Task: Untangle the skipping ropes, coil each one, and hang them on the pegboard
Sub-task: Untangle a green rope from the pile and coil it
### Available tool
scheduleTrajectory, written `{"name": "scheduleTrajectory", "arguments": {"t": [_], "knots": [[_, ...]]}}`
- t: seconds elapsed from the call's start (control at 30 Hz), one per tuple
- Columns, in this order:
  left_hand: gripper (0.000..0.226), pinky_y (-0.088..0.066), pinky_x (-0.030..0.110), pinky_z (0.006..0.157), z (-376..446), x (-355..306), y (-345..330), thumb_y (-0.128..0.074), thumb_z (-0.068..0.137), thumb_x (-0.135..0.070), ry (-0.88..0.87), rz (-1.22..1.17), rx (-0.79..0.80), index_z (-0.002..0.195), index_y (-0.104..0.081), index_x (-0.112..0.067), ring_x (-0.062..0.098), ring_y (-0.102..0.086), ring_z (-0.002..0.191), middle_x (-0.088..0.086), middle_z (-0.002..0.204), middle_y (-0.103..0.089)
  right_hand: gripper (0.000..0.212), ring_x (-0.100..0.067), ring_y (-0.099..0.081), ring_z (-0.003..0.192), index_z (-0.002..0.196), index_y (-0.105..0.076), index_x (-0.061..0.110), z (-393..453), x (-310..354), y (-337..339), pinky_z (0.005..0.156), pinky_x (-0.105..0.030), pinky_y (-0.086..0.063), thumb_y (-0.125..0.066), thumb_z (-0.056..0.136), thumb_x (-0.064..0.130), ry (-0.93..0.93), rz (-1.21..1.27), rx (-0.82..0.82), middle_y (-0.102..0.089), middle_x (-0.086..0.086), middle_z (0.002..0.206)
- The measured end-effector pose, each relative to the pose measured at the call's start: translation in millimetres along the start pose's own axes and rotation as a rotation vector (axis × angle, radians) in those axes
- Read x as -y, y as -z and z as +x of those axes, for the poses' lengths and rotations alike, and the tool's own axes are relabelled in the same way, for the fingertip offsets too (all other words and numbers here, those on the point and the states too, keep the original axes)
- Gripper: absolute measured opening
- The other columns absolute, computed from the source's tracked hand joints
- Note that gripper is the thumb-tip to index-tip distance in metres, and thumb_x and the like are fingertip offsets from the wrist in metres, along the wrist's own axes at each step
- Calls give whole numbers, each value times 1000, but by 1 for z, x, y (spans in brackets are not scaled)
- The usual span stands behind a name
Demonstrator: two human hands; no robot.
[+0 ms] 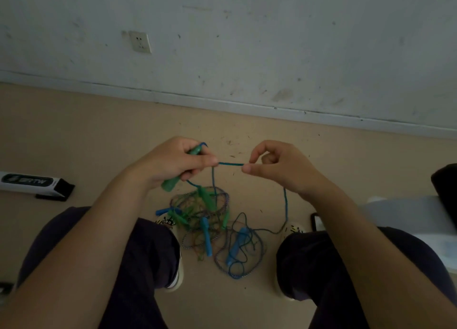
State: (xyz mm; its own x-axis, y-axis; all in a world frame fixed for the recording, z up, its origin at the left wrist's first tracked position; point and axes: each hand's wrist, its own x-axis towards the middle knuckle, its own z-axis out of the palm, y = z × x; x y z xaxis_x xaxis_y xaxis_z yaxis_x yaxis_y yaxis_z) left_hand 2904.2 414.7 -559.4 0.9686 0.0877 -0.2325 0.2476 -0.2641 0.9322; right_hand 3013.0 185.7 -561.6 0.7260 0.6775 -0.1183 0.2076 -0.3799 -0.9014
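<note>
Pinched taut and level between left hand (173,161) and right hand (279,165) at frame centre, thin blue braided cord (230,164); slanted in the left fist, translucent green plastic handle (173,180); below, tangled rope pile (212,227) on beige floor (74,131); left edge, white box (32,183), lettering unreadable.

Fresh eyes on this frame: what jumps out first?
Two hands at centre: the left hand grips a green handle, the right hand pinches a blue rope stretched taut between them. Below, on the floor between the knees, lies a tangle of ropes with blue and green handles.
</note>
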Motion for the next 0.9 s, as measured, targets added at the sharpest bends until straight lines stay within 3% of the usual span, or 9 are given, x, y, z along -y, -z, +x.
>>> {"name": "scheduleTrajectory", "arguments": {"t": [0.1, 0.2, 0.3, 0.5, 0.63, 0.7, 0.77, 0.83, 0.9], "knots": [[35, -38, 21, 50, -3, 2, 10, -77, 66, -46, -4, -18, -21, 84, -74, -16, 11, -41, 45, -3, 51, -52, 33, -15, -31, 48, 87, -65, 12, 0, -4, 6, 57, -28, -29, -83, 73, 36, 0, 43, -21, -37, 6, 48], [30, -38, 21, 49, -2, 4, -7, -76, 77, -39, 14, 25, 18, 91, -73, -13, 11, -42, 46, -6, 51, -51, 29, -17, -49, 50, 91, -67, 14, -1, -1, -3, 58, -31, -42, -82, 75, 32, 21, 96, 86, -56, -1, 55], [15, -37, 22, 47, 1, 4, -23, -71, 89, -27, 7, -14, 53, 93, -72, -13, 12, -40, 45, -4, 52, -50, 19, -10, -49, 51, 93, -69, 13, -1, 0, -16, 53, -23, -41, -79, 81, 23, 29, 81, 165, -59, 2, 59], [13, -46, 25, 60, 3, 3, -18, -73, 87, -29, 16, -1, 82, 93, -74, -17, 13, -49, 51, -3, 57, -55, 26, -11, -32, 47, 82, -69, 17, 4, -3, 1, 49, -24, -28, -79, 78, 40, 7, 75, -86, -42, 6, 49], [10, -49, 33, 64, 2, 4, -24, -68, 93, -21, 29, -5, 118, 92, -71, -11, 17, -54, 54, 0, 59, -58, 34, -16, -45, 47, 88, -66, 16, 2, -3, -2, 52, -29, -41, -77, 79, 46, -11, 42, -84, -53, -1, 54], [9, -49, 29, 57, 0, 0, -29, -63, 96, -18, 9, -77, 173, 94, -67, -10, 18, -54, 50, 1, 59, -58, 31, -15, -66, 66, 99, -66, 21, 1, -2, -11, 70, -37, -58, -73, 83, 47, -2, 77, -9, -70, -1, 76], [10, -49, 27, 54, -2, -4, -33, -61, 96, -19, -1, -105, 224, 97, -65, -10, 18, -55, 48, 2, 61, -59, 40, -8, -68, 97, 111, -65, 27, 2, -4, -21, 92, -36, -55, -67, 84, 56, 11, 103, 89, -71, 6, 105], [12, -48, 29, 55, -3, -5, -38, -61, 97, -19, -6, -110, 260, 100, -65, -8, 18, -55, 49, 3, 62, -60, 49, -4, -63, 110, 119, -63, 28, 1, -2, -29, 98, -31, -50, -59, 84, 62, 25, 87, 166, -68, 11, 115], [13, -48, 29, 55, -2, -4, -39, -62, 96, -16, -12, -129, 278, 104, -65, -6, 19, -54, 49, 5, 63, -59, 48, -6, -67, 100, 116, -64, 23, -1, 2, -32, 90, -28, -50, -62, 86, 61, 8, 84, 191, -71, 8, 106]]}}
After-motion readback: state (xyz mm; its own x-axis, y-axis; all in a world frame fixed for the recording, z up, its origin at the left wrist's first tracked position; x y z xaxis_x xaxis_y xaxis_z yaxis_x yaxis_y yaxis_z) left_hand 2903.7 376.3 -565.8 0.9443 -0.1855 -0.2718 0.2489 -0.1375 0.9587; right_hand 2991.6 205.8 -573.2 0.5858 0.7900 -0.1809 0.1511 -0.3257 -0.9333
